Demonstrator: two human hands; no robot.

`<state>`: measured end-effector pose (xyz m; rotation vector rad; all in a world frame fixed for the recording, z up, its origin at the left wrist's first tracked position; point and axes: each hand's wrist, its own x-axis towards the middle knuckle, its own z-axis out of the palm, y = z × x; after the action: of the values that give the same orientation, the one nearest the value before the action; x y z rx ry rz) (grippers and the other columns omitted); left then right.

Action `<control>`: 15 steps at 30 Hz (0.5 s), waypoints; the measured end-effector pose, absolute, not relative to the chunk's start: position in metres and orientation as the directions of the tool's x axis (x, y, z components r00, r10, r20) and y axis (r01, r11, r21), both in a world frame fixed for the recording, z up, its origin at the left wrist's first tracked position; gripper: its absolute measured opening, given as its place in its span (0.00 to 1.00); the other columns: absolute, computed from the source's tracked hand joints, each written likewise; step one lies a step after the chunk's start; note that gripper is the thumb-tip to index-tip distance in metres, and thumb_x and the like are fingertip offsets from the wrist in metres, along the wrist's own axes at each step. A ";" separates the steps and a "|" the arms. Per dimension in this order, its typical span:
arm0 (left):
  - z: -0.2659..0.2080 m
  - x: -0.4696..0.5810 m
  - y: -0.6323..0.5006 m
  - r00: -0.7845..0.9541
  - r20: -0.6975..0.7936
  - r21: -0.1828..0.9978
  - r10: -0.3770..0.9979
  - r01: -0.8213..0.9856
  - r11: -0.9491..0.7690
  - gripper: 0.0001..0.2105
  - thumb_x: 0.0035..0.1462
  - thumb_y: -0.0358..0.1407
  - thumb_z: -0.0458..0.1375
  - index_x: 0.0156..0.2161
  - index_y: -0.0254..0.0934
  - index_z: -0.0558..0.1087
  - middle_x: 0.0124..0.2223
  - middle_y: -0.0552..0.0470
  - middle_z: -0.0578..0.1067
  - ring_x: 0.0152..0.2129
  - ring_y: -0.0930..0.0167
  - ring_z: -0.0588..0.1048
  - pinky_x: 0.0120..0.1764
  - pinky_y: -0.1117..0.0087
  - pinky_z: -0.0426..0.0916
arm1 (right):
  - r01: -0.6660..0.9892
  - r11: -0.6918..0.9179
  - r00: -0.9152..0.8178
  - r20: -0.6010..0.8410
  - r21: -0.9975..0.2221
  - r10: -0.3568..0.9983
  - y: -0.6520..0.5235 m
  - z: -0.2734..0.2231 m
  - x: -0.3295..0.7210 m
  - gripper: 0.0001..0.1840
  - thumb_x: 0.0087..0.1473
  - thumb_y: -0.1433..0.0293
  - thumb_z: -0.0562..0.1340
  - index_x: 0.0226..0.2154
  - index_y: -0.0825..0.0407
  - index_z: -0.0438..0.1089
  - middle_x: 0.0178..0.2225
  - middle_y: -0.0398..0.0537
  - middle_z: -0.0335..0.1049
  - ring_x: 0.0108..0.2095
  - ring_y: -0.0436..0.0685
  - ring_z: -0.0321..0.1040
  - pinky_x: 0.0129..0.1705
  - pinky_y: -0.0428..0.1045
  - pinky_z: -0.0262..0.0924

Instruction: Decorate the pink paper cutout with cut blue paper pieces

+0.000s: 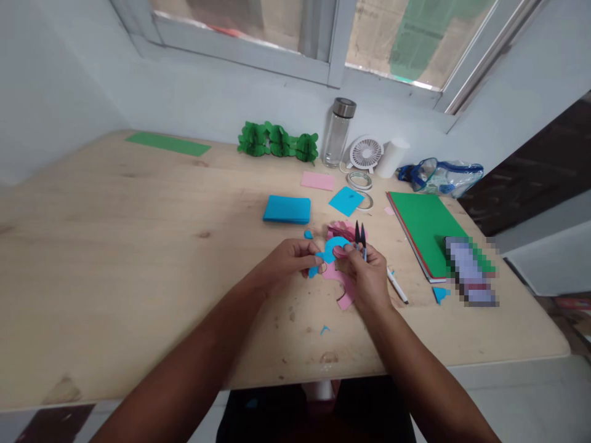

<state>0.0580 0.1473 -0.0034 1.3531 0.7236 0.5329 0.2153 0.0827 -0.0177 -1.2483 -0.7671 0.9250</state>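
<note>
A curved blue paper cutout (pixel 335 248) is stretched between my two hands above the table. My left hand (pixel 300 255) pinches its left end between thumb and fingers. My right hand (pixel 369 274) grips its right side, where a small round pink piece (pixel 340 251) shows by the thumb. Scissors (pixel 361 232) are also tucked in my right hand, their dark blades pointing up and away from me; the handles are mostly hidden. Pink paper scraps (pixel 342 296) lie under and behind the hands. Small blue scraps (pixel 308 234) are near my left fingers.
Beyond my hands sit a blue paper stack (pixel 287 210), a blue square (pixel 346 201), tape rolls (pixel 359 179), a glass bottle (pixel 337 135) and a small fan (pixel 365 152). To the right are a marker (pixel 398 286), green sheets (pixel 427 224) and a blurred-out phone (pixel 468 271).
</note>
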 end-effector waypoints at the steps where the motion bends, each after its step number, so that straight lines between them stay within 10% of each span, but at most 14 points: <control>1: -0.002 0.058 0.147 0.662 -0.160 0.985 0.732 0.057 0.163 0.07 0.46 0.36 0.60 0.27 0.34 0.72 0.22 0.55 0.73 0.19 0.77 0.68 0.24 0.76 0.61 | -0.179 0.067 0.445 -0.020 -0.982 0.896 0.083 -0.019 0.216 0.14 0.44 0.61 0.67 0.21 0.52 0.65 0.16 0.32 0.51 0.16 0.44 0.43 0.20 0.44 0.45; 15: 0.011 0.057 0.147 0.610 -0.180 0.983 0.771 0.097 0.153 0.07 0.46 0.36 0.60 0.24 0.34 0.73 0.18 0.55 0.71 0.16 0.77 0.65 0.23 0.75 0.60 | -0.214 0.018 0.377 -0.065 -0.977 0.924 0.081 -0.019 0.214 0.16 0.44 0.61 0.68 0.20 0.52 0.63 0.15 0.32 0.46 0.17 0.44 0.38 0.19 0.44 0.36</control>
<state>0.0568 0.1470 0.0105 1.3526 0.8164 0.5701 0.2136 0.0813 -0.0188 -1.2289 -0.7563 1.0288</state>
